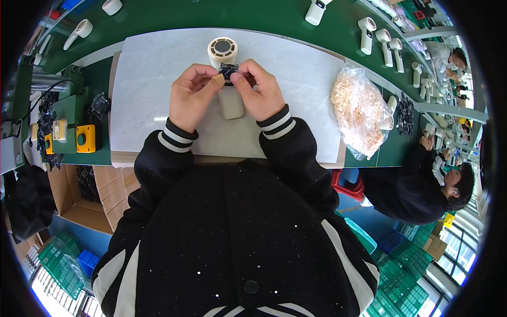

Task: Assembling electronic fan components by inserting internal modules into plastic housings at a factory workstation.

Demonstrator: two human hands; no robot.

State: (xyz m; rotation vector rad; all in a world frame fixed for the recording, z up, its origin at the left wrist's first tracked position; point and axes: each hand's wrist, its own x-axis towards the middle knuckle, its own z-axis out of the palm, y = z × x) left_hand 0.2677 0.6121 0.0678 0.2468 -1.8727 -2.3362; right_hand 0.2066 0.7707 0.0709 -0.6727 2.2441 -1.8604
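Note:
Between my two hands is a small black part (228, 68), partly hidden by the fingers, so its exact kind cannot be made out. My left hand (191, 98) pinches its left side; a tan covering wraps that thumb's tip. On its right side, the thumb and fingers of my right hand (262, 95) close in a pinch. Beneath the hands a cream handheld fan (232, 104) lies with its round head away from me and its handle toward me. Whether the black part touches the fan is hidden. A pale board (153, 79) lies under the fan.
A clear bag of small beige pieces (358, 105) lies at the board's right edge. Several white fans (367, 37) line the far side. At left stand a yellow button box (85, 138) and an open carton (79, 211). A co-worker (422, 179) sits at right.

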